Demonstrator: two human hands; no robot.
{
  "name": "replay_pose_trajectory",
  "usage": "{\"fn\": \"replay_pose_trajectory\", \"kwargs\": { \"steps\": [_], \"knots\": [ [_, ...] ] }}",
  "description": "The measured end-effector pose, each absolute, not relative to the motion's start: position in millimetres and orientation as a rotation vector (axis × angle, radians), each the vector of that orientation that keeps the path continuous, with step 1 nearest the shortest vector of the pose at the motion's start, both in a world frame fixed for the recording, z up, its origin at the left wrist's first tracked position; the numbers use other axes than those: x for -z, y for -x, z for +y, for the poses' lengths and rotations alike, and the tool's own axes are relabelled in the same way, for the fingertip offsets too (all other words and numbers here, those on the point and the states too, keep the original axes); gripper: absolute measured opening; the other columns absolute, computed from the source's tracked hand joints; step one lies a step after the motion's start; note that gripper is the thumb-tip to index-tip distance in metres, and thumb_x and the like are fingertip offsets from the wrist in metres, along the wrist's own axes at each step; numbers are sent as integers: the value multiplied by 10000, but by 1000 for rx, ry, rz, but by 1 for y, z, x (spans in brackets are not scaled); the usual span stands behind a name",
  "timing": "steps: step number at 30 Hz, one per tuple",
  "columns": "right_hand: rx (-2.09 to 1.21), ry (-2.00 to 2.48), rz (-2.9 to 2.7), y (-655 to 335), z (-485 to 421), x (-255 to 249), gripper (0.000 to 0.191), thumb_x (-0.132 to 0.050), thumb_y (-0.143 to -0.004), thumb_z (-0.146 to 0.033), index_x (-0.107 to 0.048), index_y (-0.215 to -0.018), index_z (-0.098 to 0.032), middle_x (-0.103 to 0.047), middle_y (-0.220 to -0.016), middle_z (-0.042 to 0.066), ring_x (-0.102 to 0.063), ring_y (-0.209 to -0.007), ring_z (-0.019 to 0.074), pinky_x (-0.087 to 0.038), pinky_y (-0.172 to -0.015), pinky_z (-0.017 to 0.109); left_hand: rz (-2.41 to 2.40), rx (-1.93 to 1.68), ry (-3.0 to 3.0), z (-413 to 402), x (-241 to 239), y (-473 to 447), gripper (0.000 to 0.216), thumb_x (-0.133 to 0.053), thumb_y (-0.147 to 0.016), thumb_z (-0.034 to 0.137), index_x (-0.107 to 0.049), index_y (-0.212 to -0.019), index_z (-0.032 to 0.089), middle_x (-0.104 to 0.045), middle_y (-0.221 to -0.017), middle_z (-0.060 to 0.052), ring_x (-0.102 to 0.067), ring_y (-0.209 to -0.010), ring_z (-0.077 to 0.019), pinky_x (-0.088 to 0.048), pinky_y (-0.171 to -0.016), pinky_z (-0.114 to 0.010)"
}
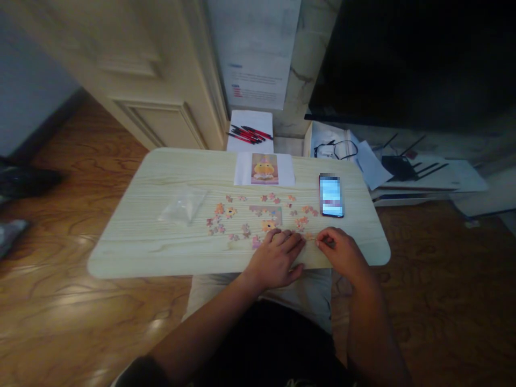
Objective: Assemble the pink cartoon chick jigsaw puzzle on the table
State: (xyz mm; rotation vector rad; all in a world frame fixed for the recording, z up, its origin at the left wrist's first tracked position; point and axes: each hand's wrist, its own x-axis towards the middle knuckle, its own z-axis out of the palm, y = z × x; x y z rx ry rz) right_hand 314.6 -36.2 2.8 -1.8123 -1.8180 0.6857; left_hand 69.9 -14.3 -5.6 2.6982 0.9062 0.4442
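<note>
My left hand (pixel 277 259) lies palm down near the table's front edge, its fingers stretched over part of the jigsaw and its thumb apart. Pinched together, the fingertips of my right hand (pixel 342 251) hold what looks like a small puzzle piece (pixel 310 236), partly hidden. Beyond my left fingers is a partly joined corner of the jigsaw (pixel 278 215), with an orange cluster of pieces (pixel 267 225) below it. Several loose puzzle pieces (pixel 220 208) are spread to the left, and more loose pieces (pixel 301 222) lie to the right.
A printed picture sheet (pixel 265 169) lies at the table's back edge. The phone (pixel 331 196) is on the right, a clear plastic bag (pixel 184 205) on the left. Behind the table (pixel 133 236), red and black pens (pixel 249 134) rest on a white surface, beside an open box (pixel 330 131).
</note>
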Motion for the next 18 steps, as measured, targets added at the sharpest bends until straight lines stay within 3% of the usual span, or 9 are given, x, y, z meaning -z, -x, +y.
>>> {"fn": "replay_pose_trajectory", "kwargs": {
  "steps": [18],
  "knots": [
    [-541, 1839, -1818, -308, -20, -2, 196, -592, -936, -164, -752, -1014, -245, -758, -1051, 59, -675, -1011, 242, -516, -936, 404, 863, -504, -2694, -15, 10, -67, 548, -574, -970, 471, -569, -1444, 196, -627, -1419, -110, -527, -1297, -321, -349, -1142, -544]
  ]
}}
